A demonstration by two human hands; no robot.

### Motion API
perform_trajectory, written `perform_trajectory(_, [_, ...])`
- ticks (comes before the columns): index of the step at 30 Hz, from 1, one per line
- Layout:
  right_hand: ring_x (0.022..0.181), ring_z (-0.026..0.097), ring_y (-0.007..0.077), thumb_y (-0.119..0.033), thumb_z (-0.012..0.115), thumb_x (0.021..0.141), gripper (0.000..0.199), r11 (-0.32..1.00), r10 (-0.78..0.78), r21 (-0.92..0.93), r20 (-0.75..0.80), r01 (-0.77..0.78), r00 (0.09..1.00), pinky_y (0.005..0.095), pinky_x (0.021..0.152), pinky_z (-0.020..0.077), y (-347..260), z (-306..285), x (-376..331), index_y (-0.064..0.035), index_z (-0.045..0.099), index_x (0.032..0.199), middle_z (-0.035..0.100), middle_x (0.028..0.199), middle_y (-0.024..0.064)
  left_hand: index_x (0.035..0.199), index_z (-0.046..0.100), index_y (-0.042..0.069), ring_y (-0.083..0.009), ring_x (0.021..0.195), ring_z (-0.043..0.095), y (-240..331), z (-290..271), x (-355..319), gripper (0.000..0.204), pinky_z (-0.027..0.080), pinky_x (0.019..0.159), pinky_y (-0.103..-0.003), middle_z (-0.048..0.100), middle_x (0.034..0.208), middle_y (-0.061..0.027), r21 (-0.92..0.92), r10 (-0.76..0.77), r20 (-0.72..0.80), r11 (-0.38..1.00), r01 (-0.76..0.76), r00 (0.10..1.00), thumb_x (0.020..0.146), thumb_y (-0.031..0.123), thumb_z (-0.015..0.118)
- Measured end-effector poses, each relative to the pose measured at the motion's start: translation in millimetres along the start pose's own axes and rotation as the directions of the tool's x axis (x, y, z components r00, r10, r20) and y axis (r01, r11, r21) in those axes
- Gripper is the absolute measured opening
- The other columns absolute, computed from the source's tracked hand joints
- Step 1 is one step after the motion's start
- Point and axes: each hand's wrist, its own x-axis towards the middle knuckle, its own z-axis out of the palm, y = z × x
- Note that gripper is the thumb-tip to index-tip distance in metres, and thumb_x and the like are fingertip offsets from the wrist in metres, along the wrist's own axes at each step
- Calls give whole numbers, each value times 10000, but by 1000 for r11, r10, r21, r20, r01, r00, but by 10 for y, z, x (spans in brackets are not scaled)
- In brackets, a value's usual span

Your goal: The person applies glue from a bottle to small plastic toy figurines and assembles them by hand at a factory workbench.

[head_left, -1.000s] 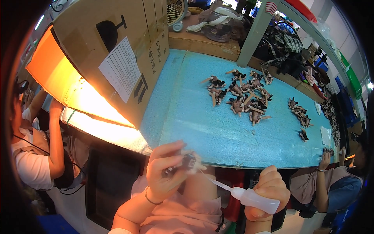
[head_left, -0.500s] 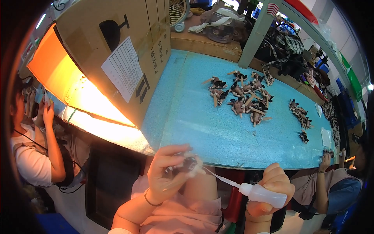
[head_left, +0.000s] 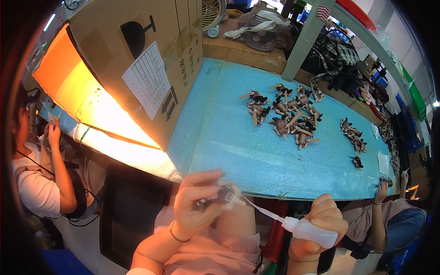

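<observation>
Between the fingers of my left hand (head_left: 192,204) is a small dark-and-pale figurine (head_left: 225,196), held over my lap just in front of the table edge. Its details are blurred, and my fingers cover part of it. My right hand (head_left: 327,217) is wrapped round a white squeeze bottle (head_left: 312,233) with a long thin nozzle. The bottle lies tilted, and its tip points left at the figurine; whether it touches cannot be made out. Beyond my hands, a pile of similar brown-and-black figurines (head_left: 280,127) with flat wooden-looking sticks lies on the blue table (head_left: 220,151).
A tall cardboard box (head_left: 183,27) stands at the left, beside a brightly lit orange-glowing panel (head_left: 57,68). More figurines (head_left: 352,133) lie at the right. A grey post (head_left: 306,43) rises at the back. Co-workers sit at left (head_left: 41,188) and right (head_left: 389,224).
My hands, the figurine and the bottle stay almost in place. The view has shifted slightly, and the co-worker's hands at the left have moved a little.
</observation>
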Motion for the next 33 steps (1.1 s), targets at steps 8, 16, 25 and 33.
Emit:
perform_trajectory(8, [561, 353, 124, -604, 521, 810, 520, 996, -5, -84, 62, 10, 998, 282, 555, 289, -22, -17, 10, -94, 421, 838, 389, 657, 8, 1012, 490, 32, -309, 956, 616, -26, -9, 19, 429, 534, 764, -345, 470, 1171, -233, 102, 88, -26, 991, -85, 996, 667, -105, 703])
perform_trajectory(16, [559, 360, 119, -564, 542, 822, 504, 1000, 6, 9, 3, -6, 1000, 282, 541, 291, 128, 29, -2, -78, 406, 822, 387, 653, 15, 1053, 464, 67, -321, 1088, 526, -42, -44, -2, 432, 479, 897, -399, 462, 1176, -200, 41, 9, -26, 999, -8, 1000, 705, -101, 658])
perform_trajectory(25, [879, 580, 175, -62, 550, 856, 233, 720, 562, 436, 92, -540, 822, 304, 805, 451, 893, 494, 104, 7, 460, 1060, 611, 972, 127, 1070, 447, 16, -261, 998, 568, -38, -171, -236, 410, 509, 831, -350, 479, 1162, -204, -175, -144, -167, 978, 115, 975, 733, -140, 622])
perform_trajectory(33, [877, 538, 206, -130, 689, 762, 422, 851, 513, -269, 239, -451, 824, 307, 785, 428, 1445, 808, 216, 21, 501, 1108, 572, 992, 120, 1109, 454, 5, -186, 1070, 521, 42, -415, -498, 392, 419, 924, -318, 514, 1148, -150, -298, -315, -87, 914, 276, 945, 764, -114, 596])
